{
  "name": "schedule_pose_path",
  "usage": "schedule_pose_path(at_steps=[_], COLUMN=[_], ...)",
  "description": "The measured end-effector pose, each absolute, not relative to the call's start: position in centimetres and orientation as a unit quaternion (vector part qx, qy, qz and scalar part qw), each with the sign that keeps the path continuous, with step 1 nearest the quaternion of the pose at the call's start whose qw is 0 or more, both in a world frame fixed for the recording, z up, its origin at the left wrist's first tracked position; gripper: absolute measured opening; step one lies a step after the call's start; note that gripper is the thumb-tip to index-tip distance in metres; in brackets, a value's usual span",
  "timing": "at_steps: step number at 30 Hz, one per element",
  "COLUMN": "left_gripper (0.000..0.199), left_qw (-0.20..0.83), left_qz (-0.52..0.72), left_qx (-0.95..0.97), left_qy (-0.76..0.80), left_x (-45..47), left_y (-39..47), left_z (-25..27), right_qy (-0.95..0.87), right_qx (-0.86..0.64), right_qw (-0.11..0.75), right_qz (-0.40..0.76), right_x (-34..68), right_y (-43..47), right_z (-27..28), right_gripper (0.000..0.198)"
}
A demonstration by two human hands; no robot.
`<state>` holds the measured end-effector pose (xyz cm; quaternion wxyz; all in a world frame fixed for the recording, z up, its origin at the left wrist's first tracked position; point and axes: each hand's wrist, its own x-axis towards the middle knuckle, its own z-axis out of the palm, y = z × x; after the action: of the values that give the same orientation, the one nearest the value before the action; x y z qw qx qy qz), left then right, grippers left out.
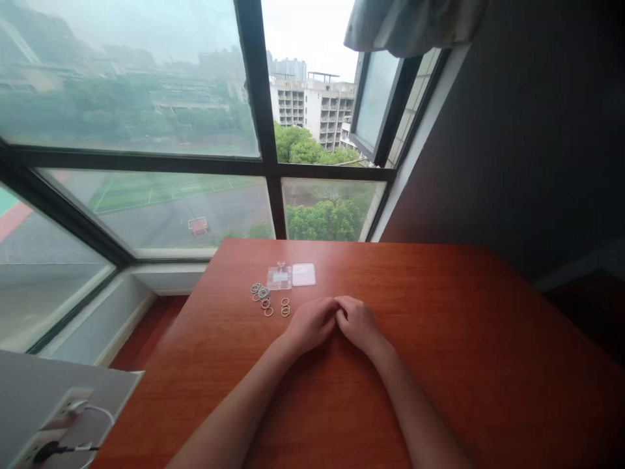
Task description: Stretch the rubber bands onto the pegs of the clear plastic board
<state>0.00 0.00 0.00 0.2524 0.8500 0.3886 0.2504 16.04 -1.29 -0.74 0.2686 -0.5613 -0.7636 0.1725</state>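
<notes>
My left hand and my right hand rest on the wooden table with their fingertips meeting. Both are closed, the fingers curled inward; whatever may lie inside them is hidden. Just left of my left hand are a few tan hair ties, shaped as small rings. Farther left lies a loose cluster of green, pink and pale hair ties. Behind these, a clear plastic box stands opened, its pale lid lying flat to the right.
The reddish-brown table reaches back to a window with a dark frame. One window pane stands open at the upper right. A wall socket with plugged-in cables is at the lower left, beside the table's edge.
</notes>
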Motion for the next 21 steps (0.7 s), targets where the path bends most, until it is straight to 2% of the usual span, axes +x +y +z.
schedule_pose_path(at_steps=[21], left_gripper=[0.019], left_qw=[0.255], left_qz=[0.245], left_qx=[0.851], left_qy=[0.388], left_x=[-0.03], left_y=[0.05], left_z=[0.13], right_qy=[-0.764], right_qx=[-0.567], right_qw=[0.262], right_qz=[0.164], right_x=[16.03], right_y=[-1.35], right_z=[-0.62], right_gripper=[0.023])
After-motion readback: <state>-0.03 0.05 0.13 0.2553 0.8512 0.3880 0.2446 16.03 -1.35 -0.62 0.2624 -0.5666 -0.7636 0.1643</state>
